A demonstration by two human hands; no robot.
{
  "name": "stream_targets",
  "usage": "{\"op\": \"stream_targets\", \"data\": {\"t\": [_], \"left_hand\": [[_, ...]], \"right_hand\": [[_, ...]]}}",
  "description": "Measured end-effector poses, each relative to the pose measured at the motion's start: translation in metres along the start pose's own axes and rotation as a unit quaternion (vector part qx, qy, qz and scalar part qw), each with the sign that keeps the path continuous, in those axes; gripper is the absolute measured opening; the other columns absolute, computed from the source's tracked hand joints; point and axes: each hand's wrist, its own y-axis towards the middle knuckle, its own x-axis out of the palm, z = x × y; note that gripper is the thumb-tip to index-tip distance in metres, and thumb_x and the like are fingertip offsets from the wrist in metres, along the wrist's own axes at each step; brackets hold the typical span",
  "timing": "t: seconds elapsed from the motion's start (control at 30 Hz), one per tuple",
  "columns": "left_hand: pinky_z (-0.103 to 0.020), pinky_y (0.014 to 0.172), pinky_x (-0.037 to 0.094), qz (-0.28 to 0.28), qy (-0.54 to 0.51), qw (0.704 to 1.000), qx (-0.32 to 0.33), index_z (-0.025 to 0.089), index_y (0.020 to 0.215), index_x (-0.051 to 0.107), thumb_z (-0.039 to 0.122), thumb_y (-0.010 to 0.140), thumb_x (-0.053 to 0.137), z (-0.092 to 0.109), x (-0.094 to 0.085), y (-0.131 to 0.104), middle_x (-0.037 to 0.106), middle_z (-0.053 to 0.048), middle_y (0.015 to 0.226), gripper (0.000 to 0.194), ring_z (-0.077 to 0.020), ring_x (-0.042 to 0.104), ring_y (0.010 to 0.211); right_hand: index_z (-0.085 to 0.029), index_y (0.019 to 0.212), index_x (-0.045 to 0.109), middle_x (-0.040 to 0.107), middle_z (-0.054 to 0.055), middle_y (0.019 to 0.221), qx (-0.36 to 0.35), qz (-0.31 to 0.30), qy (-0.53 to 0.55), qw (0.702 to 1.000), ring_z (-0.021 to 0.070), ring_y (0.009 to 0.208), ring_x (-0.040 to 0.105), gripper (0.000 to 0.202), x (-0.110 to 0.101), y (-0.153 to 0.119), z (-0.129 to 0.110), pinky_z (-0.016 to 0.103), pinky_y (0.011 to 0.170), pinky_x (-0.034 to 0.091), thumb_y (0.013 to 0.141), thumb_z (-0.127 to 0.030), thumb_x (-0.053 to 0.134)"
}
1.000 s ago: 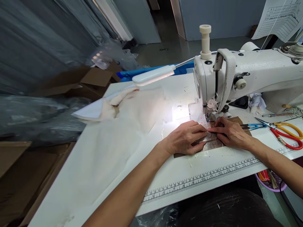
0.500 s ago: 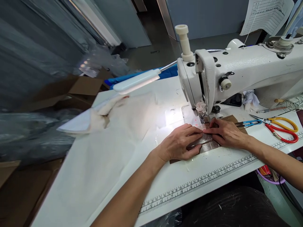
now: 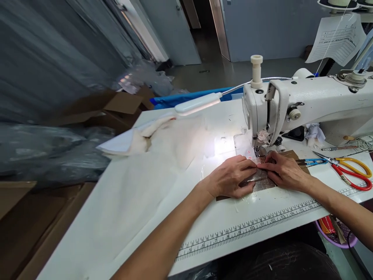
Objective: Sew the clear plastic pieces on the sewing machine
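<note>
Two hands press a brown sheet beneath the sewing-machine head

A thin, flat, brown sheet with a shiny, see-through layer over it [image 3: 265,184] lies on the white tabletop [image 3: 163,217], just in front of the needle area of a white metal sewing machine [image 3: 323,93]. Its long axis slants from the near left to the far right, roughly along the printed black ruler scale [image 3: 250,229] at the table's near edge.

The left hand [image 3: 233,177] lies palm down across the sheet's left part, fingers bent and close together, thumb set apart. The right hand [image 3: 287,171] covers its middle, index finger pointing left until the two hands' fingertips nearly meet. Whether either pinches the layer cannot be told.

To the right are one pair of scissors with a red and a yellow handle [image 3: 349,171], blades pointing left, and one pair of blue-handled snips [image 3: 316,161], dark blades at the sheet's right end. One slim white lamp [image 3: 198,104] stretches left of the machine.

Hands hide much of the sheet, so one piece or several is unclear. The needle is hard to make out; the machine's right end is cut off.
</note>
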Motion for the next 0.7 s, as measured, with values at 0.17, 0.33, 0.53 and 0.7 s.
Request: {"op": "stream_targets", "data": {"t": [0.17,0.33,0.53,0.7], "left_hand": [[-0.038,0.073,0.054,-0.015,0.01,1.0,-0.013,0.015,0.097,0.067,0.027,0.083,0.053,-0.0017,0.0012,-0.0017,0.069,-0.01,0.099,0.023,-0.0206,0.061,0.08],[-0.038,0.073,0.053,-0.023,0.015,0.999,-0.023,0.013,0.098,0.066,0.028,0.082,0.054,-0.0022,0.0011,-0.0024,0.067,-0.011,0.101,0.025,-0.0214,0.06,0.08],[-0.039,0.073,0.053,-0.01,0.03,0.999,-0.038,0.011,0.102,0.064,0.031,0.084,0.054,-0.0024,0.0025,-0.0021,0.066,-0.013,0.101,0.029,-0.0225,0.06,0.082],[-0.039,0.073,0.052,-0.026,0.044,0.997,-0.063,0.012,0.104,0.062,0.032,0.085,0.053,-0.0018,0.0034,-0.0017,0.066,-0.011,0.102,0.029,-0.022,0.059,0.081]], "right_hand": [[-0.021,0.124,0.065,0.061,0.013,0.106,-0.006,-0.007,-0.028,1.0,0.0208,0.086,0.06,0.038,-0.0017,0.0015,-0.0019,0.031,0.064,0.053,0.097,-0.025,0.037],[-0.02,0.128,0.061,0.061,0.013,0.105,-0.003,-0.02,-0.049,0.999,0.0213,0.084,0.059,0.039,-0.0014,0.0035,-0.0041,0.031,0.061,0.052,0.096,-0.023,0.038],[-0.023,0.131,0.057,0.062,0.013,0.104,0.029,-0.053,-0.055,0.997,0.0219,0.081,0.058,0.041,-0.0034,0.0096,-0.0072,0.03,0.056,0.049,0.094,-0.019,0.04],[-0.023,0.127,0.06,0.062,0.012,0.106,0.028,-0.044,-0.04,0.998,0.0218,0.086,0.059,0.037,-0.0045,0.0071,-0.0068,0.031,0.06,0.052,0.098,-0.023,0.037]]}}
